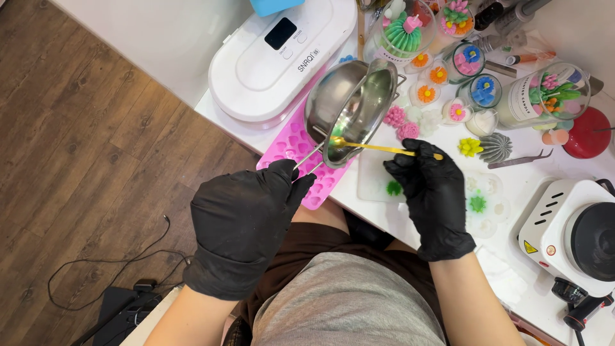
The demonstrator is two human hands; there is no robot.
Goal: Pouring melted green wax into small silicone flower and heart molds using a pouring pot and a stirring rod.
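The left hand (240, 224), closed on its wire handle, tilts the steel pot (349, 106) over the pink mould (301, 150); the right hand (432, 192) pinches a gold spoon (384, 148) scraping its rim. Mould cavities look unfilled.

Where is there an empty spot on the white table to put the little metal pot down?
Bare table shows between the tweezers and the small white hotplate, right of the right hand. The far side is crowded with flower candles; the pink mould fills the near edge.

Place: a candle-making craft workshop.
Evidence: flower-shaped wax pieces (439, 75), glass jar candles (542, 96), pink silicone mould (301, 146), small electric hotplate (572, 234) crowd the white worktable (384, 211).
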